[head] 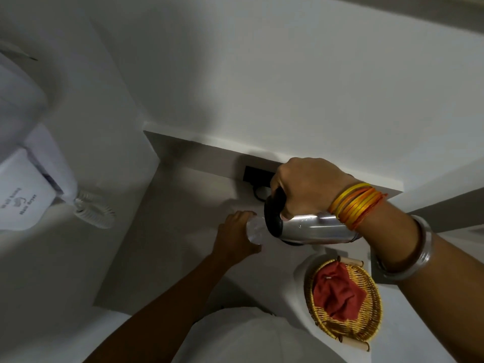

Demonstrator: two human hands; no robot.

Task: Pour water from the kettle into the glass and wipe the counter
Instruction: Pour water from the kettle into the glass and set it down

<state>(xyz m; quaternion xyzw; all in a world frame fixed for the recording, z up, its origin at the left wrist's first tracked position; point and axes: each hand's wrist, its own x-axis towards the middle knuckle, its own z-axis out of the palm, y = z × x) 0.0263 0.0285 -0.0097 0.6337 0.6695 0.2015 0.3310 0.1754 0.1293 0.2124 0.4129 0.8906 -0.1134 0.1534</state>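
The counter (183,231) carried everything, its back edge under a wall ledge. The kettle (314,229) lay tipped near that edge, the right hand (306,184) clenched on its handle. The left hand (235,237) wrapped the glass (255,230) at the spout. Pouring slowly, with the spout kept over the rim, would likely spare spills. A red cloth (337,292) sat in the basket (366,328).

The right hand (306,184) is fisted, knuckles up, closed round a handle, wrist bent down; orange and yellow bangles and a metal one ring the forearm, which enters from the right edge; the left hand (235,238) is lower, fingers curled in a grip, its bare arm stretched straight up from the bottom edge.
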